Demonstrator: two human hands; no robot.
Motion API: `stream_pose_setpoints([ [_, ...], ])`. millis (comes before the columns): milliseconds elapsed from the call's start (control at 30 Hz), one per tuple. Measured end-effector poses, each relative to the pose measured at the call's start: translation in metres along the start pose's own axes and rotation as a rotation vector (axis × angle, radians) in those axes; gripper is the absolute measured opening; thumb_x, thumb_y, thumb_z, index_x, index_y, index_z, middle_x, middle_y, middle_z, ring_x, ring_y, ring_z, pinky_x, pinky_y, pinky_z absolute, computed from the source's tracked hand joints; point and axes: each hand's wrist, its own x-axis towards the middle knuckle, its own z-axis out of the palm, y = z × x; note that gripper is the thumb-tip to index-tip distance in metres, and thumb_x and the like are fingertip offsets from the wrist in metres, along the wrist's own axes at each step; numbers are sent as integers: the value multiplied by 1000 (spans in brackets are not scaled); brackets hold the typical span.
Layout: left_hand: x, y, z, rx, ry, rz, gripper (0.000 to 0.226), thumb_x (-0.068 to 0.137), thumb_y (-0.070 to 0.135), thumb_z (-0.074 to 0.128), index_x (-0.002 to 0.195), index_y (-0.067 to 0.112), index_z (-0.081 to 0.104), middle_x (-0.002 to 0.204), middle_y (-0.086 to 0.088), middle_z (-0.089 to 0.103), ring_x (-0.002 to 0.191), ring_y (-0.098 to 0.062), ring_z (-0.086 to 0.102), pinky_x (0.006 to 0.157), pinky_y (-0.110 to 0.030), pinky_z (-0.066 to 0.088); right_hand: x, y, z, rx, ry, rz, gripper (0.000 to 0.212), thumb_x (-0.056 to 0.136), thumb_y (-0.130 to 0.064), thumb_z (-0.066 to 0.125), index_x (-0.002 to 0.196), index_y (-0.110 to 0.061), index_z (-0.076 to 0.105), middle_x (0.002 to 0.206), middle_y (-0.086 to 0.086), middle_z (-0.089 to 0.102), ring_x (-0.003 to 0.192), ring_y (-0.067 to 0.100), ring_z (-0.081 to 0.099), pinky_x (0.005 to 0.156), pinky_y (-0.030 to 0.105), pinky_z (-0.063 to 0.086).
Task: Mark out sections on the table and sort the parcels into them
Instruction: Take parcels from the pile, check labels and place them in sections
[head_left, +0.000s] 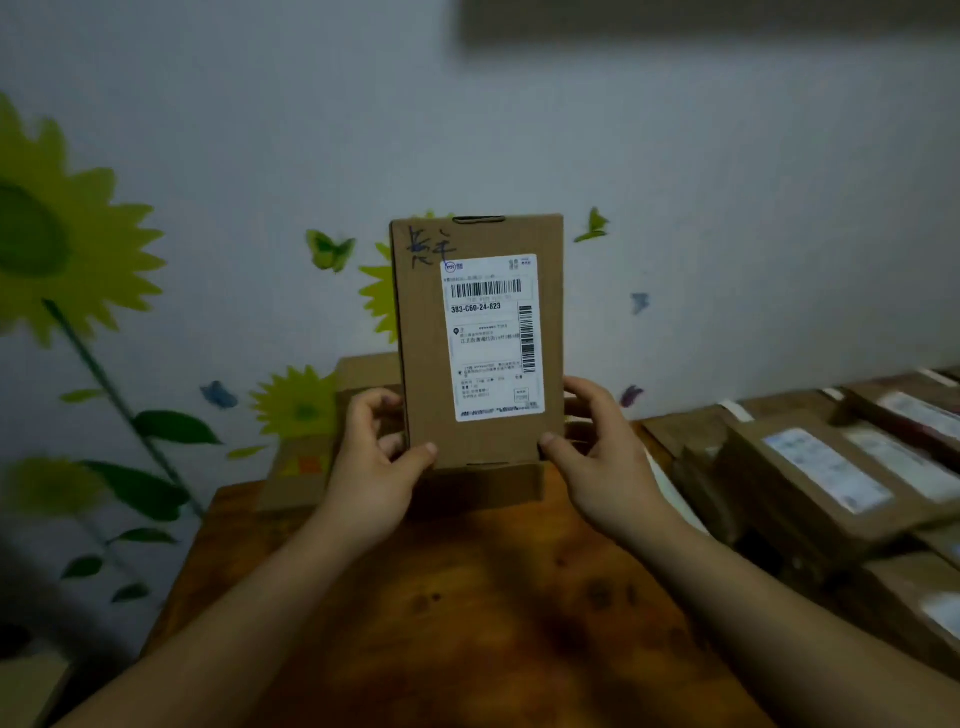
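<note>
Parcel (478, 338) stands upright above the wooden counter (467, 597), my left hand (374, 467) and right hand (602, 462) gripping its lower corners; blurred boxes (831, 467), probably more parcels, lie rightward.

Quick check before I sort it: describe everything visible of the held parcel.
The parcel is a flat brown cardboard box, held upright, front to the camera, above the table. A white shipping label with barcodes and the code 383-C60-24-823 covers its middle and right; dark handwriting sits top left. Tab slots show at top and bottom edges. The left hand and right hand grip its lower corners, thumbs on the front. It looks closed.
</note>
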Motion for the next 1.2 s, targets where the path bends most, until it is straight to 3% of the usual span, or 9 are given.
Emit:
stream_pose_setpoints([
  [133,14,0,43,-19,-187,-58,37,88,-5,56,93,28,39,123,-14,55,91,-17,65,89,-37,51,-26,7,-41,-58,168,74,51,91,-10,60,121,-47,41,103,-27,54,95,-6,56,75,15,54],
  [233,9,-3,84,-40,-307,-64,35,89,-5,54,92,27,40,114,-9,58,81,-6,67,76,-22,53,-50,17,-75,-149,254,124,49,92,-12,60,126,-42,40,106,-30,51,97,-11,52,72,8,50],
  [333,-7,-3,127,-56,-411,-94,33,90,-6,53,92,25,40,105,-3,59,77,-1,65,64,-10,51,-78,23,-113,-177,320,181,47,93,-14,58,129,-42,44,116,-21,57,108,-2,55,87,22,53],
  [433,-22,6,169,-32,-512,-91,32,90,0,55,95,29,40,109,0,58,86,-5,64,66,-11,52,-101,24,-152,-173,380,173,51,95,-12,55,112,-57,40,105,-27,57,100,-8,58,72,14,52],
  [533,-37,22,213,11,-561,-77,33,91,4,56,105,29,38,106,9,55,85,-2,63,64,-12,52,-120,29,-194,-185,429,176,51,96,-16,55,114,-61,36,108,-26,54,94,-9,58,66,12,50],
  [700,-67,40,311,63,-638,-67,69,89,4,60,137,37,23,113,6,56,97,-10,64,73,-20,54,-155,57,-285,-220,492,233,52,95,-19,54,134,-49,37,121,-14,56,103,5,59,83,25,53],
  [867,-109,57,421,60,-746,-116,73,89,1,58,138,43,22,108,7,57,89,-6,65,70,-20,57,-194,85,-387,-242,548,306,53,95,-15,55,142,-35,39,122,-13,55,107,7,57,83,20,47],
  [1033,-129,62,499,119,-796,-140,82,87,2,61,145,37,15,105,-3,63,93,-16,66,76,-31,57,-212,94,-464,-237,484,327,47,97,-26,53,113,-64,30,103,-39,45,87,-21,50,63,1,42],
  [1200,-123,60,560,177,-861,-125,84,86,7,64,146,35,12,109,6,59,95,-13,63,73,-27,56,-201,125,-518,-252,478,364,51,95,-28,54,122,-64,29,111,-35,50,99,-11,51,76,10,43],
])
